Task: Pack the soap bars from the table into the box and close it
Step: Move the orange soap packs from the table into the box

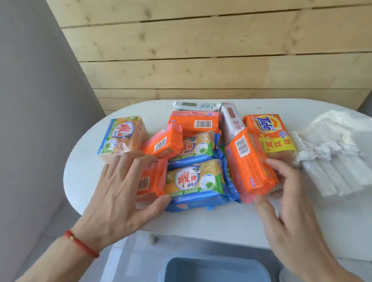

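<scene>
Soap bars in wrappers lie heaped on a white rounded table (204, 222), most of them touching or overlapping. The left hand (121, 191) rests on the left side of the heap, its fingers spread and curled around a small orange bar (149, 184), thumb at the near edge and fingertips over the far edge. The right hand (288, 202) grips a long orange bar (250, 168) that leans tilted against a Tide pack (271, 135); thumb and fingers are clamped on its near end. Between the hands lies a blue and green bar (200, 185), with a second like it (197, 147) just behind. Another orange bar (163, 142) sits tilted above the left fingers, and a yellow pack (121, 135) stands at the far left. Farther back are an orange bar with a barcode (195, 120), a white bar (195, 105) and a pale pinkish bar (231, 120). Clear plastic bags (337, 154) lie on the table's right side, apart from the heap. Below the table's near edge, a blue box (213, 272) stands open, with no soap seen in the part that shows. A red cord (83, 243) circles the left wrist. Wooden planks (209, 45) form the wall behind.
</scene>
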Demonstrator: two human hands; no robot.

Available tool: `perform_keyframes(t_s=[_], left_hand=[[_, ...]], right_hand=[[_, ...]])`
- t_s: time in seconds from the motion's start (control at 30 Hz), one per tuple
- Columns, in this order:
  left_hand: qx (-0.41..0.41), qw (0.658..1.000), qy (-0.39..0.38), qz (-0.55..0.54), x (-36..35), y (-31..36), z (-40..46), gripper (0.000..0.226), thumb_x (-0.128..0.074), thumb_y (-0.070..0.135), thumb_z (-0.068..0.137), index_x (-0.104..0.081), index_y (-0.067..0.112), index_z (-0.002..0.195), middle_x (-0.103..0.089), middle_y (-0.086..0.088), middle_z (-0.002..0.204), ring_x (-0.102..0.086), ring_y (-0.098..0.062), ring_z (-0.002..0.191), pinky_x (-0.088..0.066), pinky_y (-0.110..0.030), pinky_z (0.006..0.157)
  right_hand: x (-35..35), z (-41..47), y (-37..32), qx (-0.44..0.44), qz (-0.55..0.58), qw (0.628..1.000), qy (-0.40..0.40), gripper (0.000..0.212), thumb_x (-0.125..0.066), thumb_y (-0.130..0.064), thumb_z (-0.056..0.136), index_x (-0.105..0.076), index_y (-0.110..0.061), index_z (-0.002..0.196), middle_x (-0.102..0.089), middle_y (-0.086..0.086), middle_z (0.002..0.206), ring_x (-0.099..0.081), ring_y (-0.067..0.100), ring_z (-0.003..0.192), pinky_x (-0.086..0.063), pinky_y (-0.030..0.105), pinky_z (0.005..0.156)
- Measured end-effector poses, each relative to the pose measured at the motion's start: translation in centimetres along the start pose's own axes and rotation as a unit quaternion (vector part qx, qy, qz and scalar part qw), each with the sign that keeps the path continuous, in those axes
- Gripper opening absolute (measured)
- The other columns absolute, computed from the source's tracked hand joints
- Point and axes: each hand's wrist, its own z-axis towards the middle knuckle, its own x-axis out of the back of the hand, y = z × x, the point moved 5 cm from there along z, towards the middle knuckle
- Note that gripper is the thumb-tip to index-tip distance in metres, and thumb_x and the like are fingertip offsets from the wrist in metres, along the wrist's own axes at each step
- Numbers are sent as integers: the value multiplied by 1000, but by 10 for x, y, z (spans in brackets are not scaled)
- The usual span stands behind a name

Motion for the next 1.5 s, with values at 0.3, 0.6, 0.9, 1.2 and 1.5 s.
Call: perform_keyframes(t_s=[0.3, 0.6, 0.9, 1.2, 1.5], left_hand=[[53, 993, -103, 22, 3, -5, 11, 89, -69, 42, 70, -28, 30, 147, -42, -8, 143, -43, -35, 131, -33, -46, 108], [133, 990, -43, -7, 10, -9, -3, 86, -72, 39, 68, -36, 14, 142, -49, -15, 129, -47, -39, 115, -44, -44, 93], [251, 961, 49, -106, 37, -18, -26, 54, -74, 44, 62, -52, 16, 103, -58, -5, 103, -56, -24, 91, -45, -31, 69], [250, 863, -147, -413, 36, 5, -68, 65, -74, 69, 55, -72, 20, 98, -73, -10, 96, -72, -24, 86, -61, -46, 84], [318, 853, -348, -224, -82, 25, -127, 67, -76, 67, 56, -65, 16, 98, -72, -5, 95, -73, -24, 83, -63, -40, 75]], right_hand=[[-4, -1, -56, 68, -172, 980, 73, 60, -56, -25, 78, -49, -7, 135, -52, 12, 130, -47, 32, 120, -37, 42, 99], [-126, 96, -127, 170, -356, 895, -206, 59, -57, -28, 89, -44, -26, 146, -32, -1, 162, -22, 21, 151, -25, 48, 117], [-151, 101, -139, 175, -535, 810, -165, 53, -69, -57, 78, -61, -16, 110, -53, 9, 121, -42, 31, 118, -33, 45, 94], [-34, -11, -133, -11, -198, 976, -94, 65, -72, -59, 59, -44, -35, 113, -64, -16, 97, -63, 12, 88, -46, 27, 66], [-27, -112, -24, -258, -90, 881, -385, 45, -83, -46, 61, -68, -22, 97, -78, -1, 86, -76, 17, 76, -60, 42, 69]])
